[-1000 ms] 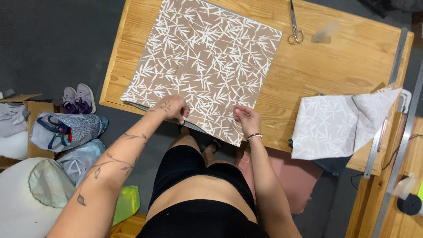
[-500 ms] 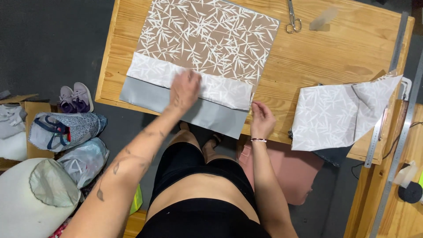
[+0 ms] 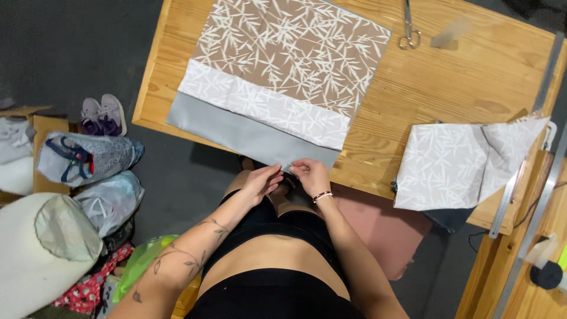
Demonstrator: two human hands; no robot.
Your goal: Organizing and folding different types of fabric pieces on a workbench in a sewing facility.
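Both hands are meeting at the lower middle of the frame, at the near edge of the bench (image 3: 460, 88). The left hand (image 3: 260, 182) and the right hand (image 3: 312, 176) are each pinching the grey bottom edge of the leaf-patterned fabric panel (image 3: 283, 82), fingertips nearly touching. The panel is lying flat across the upper middle of the bench, its grey band overhanging the edge. Scissors (image 3: 409, 26) are sitting at the top; a folded pale fabric piece (image 3: 455, 165) is lying at right.

Both hands — left hand (image 3: 260, 182), right hand (image 3: 311, 176) — pinching fabric panel (image 3: 277, 88) edge, wooden table (image 3: 449, 94)
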